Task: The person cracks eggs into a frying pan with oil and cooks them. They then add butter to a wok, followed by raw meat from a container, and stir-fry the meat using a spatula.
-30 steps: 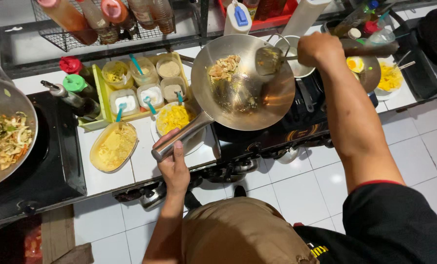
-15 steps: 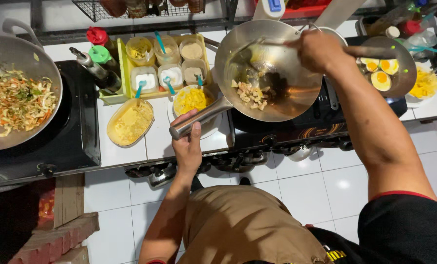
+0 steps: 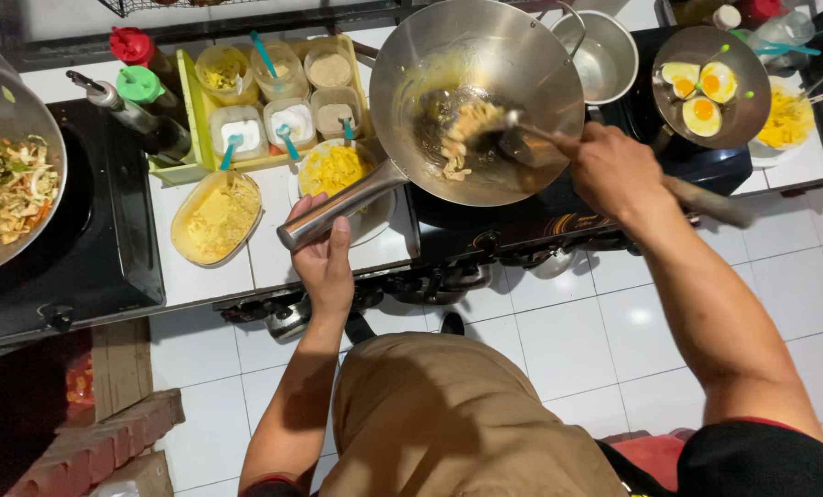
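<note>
Your left hand (image 3: 324, 262) is gripping the round steel wok (image 3: 477, 97) by its handle, and since 0.5 s ago the food is gathering under the metal spatula (image 3: 522, 140), which your right hand (image 3: 614, 170) is clasping and stirring with, just beyond your left.

Your second steel wok of vegetable noodles (image 3: 6, 198): cut off at left edge. Your long-handled metal spatula (image 3: 614, 161): motion-blurred, grip hidden under your right hand (image 3: 614, 175).

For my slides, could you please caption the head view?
Left hand grips wok handle; right hand stirs noodles with spatula.
</note>
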